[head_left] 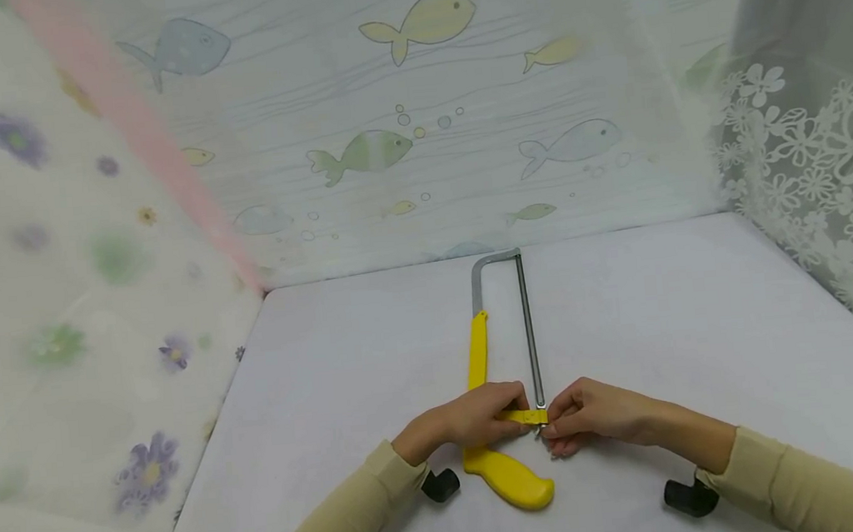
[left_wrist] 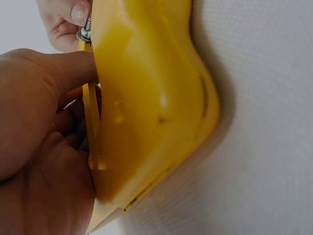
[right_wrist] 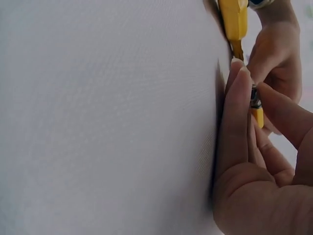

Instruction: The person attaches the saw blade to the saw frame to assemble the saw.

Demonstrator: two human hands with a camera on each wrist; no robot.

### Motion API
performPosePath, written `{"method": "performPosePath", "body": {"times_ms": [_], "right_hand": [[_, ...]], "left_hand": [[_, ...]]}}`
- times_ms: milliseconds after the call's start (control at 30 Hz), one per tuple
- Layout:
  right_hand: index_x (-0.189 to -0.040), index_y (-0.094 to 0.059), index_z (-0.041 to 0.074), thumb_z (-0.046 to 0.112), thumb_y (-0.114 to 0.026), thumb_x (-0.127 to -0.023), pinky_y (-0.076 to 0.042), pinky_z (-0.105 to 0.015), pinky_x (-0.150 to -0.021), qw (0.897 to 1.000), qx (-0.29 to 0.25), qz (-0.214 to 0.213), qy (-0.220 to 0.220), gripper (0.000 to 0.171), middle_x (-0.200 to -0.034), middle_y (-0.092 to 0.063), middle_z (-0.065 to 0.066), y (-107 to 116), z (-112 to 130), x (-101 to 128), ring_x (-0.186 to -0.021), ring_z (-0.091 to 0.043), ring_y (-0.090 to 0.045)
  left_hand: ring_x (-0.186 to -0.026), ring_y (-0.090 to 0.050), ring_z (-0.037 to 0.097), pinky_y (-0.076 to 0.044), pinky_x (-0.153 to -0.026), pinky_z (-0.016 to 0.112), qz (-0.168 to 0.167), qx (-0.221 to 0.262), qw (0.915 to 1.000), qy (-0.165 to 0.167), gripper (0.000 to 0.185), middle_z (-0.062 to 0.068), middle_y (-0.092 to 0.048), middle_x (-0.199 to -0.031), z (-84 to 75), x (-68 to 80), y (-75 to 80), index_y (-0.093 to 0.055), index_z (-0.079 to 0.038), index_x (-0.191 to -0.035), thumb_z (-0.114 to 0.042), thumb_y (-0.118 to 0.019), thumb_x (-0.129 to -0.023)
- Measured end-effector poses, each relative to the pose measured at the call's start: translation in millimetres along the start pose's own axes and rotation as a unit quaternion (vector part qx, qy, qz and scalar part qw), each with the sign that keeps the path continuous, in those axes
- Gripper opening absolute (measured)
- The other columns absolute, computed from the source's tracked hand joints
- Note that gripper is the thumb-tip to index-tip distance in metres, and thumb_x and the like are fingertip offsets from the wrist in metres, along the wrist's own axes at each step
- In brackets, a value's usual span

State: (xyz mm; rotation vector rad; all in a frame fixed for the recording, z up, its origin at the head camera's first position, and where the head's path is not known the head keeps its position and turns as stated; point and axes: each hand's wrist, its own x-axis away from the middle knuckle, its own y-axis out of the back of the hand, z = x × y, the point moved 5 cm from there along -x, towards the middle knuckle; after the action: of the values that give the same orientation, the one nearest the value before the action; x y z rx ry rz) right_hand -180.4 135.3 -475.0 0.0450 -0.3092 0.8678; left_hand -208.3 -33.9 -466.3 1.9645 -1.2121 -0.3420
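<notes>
A hacksaw (head_left: 491, 369) with a yellow handle (left_wrist: 146, 103) and a steel frame lies flat on the white table (head_left: 627, 325), blade pointing away from me. My left hand (head_left: 469, 420) grips the yellow frame just above the handle, fingers curled over it. My right hand (head_left: 584, 414) pinches the small metal nut (left_wrist: 85, 33) at the near end of the blade (head_left: 530, 333), beside the yellow bracket. In the right wrist view the nut (right_wrist: 254, 97) sits between the fingertips.
Curtains hang round the table: a fish-print one (head_left: 416, 133) at the back, a flowered one (head_left: 63, 328) on the left, lace (head_left: 817, 168) on the right. Black wrist camera mounts (head_left: 689, 497) sit near the front edge.
</notes>
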Motion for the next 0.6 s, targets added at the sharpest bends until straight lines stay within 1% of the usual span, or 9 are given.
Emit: {"method": "performPosePath", "body": {"times_ms": [167,333,500,600], "right_hand": [[-0.114,-0.064,-0.018,0.006,-0.063,-0.101,-0.059,-0.032,-0.083,0.999,-0.030,0.028,0.002,0.027,-0.104,-0.074,-0.023,0.5,-1.5,-0.1,-0.094,-0.021,-0.074],[-0.116,-0.063,-0.019,0.003,-0.062,-0.101,-0.058,-0.033,-0.084,0.998,-0.044,0.035,0.006,0.027,-0.108,-0.072,-0.027,1.6,-1.8,-0.3,-0.099,-0.024,-0.074],[-0.117,-0.062,-0.019,0.002,-0.061,-0.101,-0.058,-0.033,-0.084,0.998,-0.046,0.036,0.008,0.027,-0.108,-0.072,-0.028,2.0,-2.0,-0.5,-0.098,-0.024,-0.074],[-0.116,-0.063,-0.018,0.003,-0.062,-0.100,-0.059,-0.032,-0.082,0.999,-0.034,0.030,0.007,0.026,-0.105,-0.073,-0.026,1.7,-1.7,0.2,-0.095,-0.022,-0.074]], "left_hand": [[-0.079,-0.048,0.004,-0.040,-0.071,0.015,0.001,0.000,1.0000,0.001,0.011,-0.007,-0.056,-0.089,1.2,0.2,-1.2,-0.057,-0.014,-0.105,-0.020,-0.065,-0.103],[-0.079,-0.048,0.004,-0.040,-0.072,0.015,-0.001,-0.004,1.0000,-0.001,0.012,-0.007,-0.057,-0.090,1.0,-0.1,-0.2,-0.057,-0.013,-0.106,-0.020,-0.066,-0.102],[-0.080,-0.049,0.004,-0.041,-0.073,0.015,-0.003,-0.006,1.0000,-0.006,0.012,-0.007,-0.058,-0.092,0.8,-0.7,0.4,-0.057,-0.013,-0.106,-0.020,-0.065,-0.102],[-0.080,-0.049,0.003,-0.042,-0.073,0.014,-0.003,-0.006,0.9999,-0.007,0.011,-0.008,-0.059,-0.092,0.7,-0.9,0.7,-0.057,-0.013,-0.106,-0.020,-0.065,-0.102]]}}
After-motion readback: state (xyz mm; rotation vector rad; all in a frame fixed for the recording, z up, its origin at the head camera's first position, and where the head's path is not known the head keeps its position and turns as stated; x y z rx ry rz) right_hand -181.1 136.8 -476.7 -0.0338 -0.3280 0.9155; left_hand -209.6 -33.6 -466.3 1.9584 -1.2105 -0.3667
